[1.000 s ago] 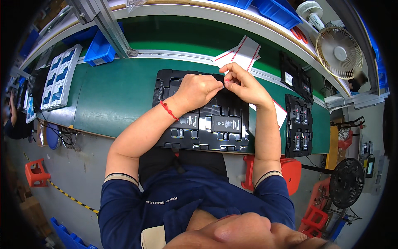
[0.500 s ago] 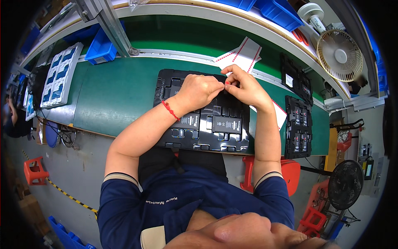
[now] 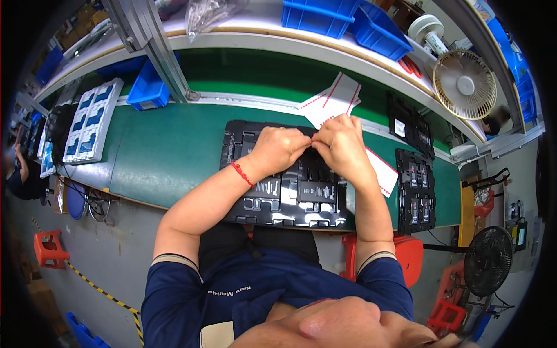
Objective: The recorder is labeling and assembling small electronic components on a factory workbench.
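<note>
My left hand [image 3: 278, 151] and my right hand [image 3: 343, 148] meet fingertip to fingertip above the far part of a black moulded plastic tray [image 3: 272, 217]. Both are closed in a pinch. A small red dot [image 3: 314, 136] shows at the right fingertips; whatever the left fingers hold is hidden. Flat black battery packs with white print lie in the tray, among them one battery [image 3: 317, 192] at the right and another [image 3: 268, 188] beside my left wrist. My hands and forearms cover part of the tray.
Beyond the tray lie white sheets with red dotted rows [image 3: 335, 100], and another such sheet [image 3: 381, 173] sits right of my forearm. A second black tray with batteries [image 3: 416, 191] is at the right. A white tray [image 3: 90, 124] and blue bin [image 3: 149, 87] stand left.
The view has shifted, so the bench sits lower in the picture. My right fingers, spread more before, have closed in against the left fingertips. The batteries have stayed in the tray.
</note>
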A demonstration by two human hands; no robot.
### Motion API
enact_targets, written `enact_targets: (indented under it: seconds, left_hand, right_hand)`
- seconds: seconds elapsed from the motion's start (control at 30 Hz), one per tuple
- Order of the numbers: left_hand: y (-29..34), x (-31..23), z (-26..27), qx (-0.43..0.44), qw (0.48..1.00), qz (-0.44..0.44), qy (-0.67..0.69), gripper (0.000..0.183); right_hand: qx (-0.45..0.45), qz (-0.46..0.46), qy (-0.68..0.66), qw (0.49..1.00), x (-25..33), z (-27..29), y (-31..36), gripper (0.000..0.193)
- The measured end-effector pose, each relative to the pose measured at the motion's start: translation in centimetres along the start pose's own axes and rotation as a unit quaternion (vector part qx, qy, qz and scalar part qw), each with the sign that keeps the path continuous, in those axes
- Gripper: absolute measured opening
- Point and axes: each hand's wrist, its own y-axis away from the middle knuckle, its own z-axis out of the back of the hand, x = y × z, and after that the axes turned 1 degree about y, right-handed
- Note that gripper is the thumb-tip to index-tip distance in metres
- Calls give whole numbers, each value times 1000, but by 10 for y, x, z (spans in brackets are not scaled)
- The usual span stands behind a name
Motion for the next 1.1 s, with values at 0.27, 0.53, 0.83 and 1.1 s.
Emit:
enact_targets:
  seconds: [0.27,0.53,0.83,1.1]
  left_hand:
    - [3,0,1,-6,1000,-2,2,8]
    - [1,-2,3,31,999,4,-18,11]
    - [1,-6,0,-1,1000,0,-3,5]
    - [6,-3,12,167,985,15,40,17]
  right_hand:
    - [17,2,29,999,9,-2,-1,6]
    - [-2,22,75,997,10,-12,-2,6]
    - [31,7,68,997,2,-24,12,15]
    - [-111,-111,-151,976,-32,-5,35,32]
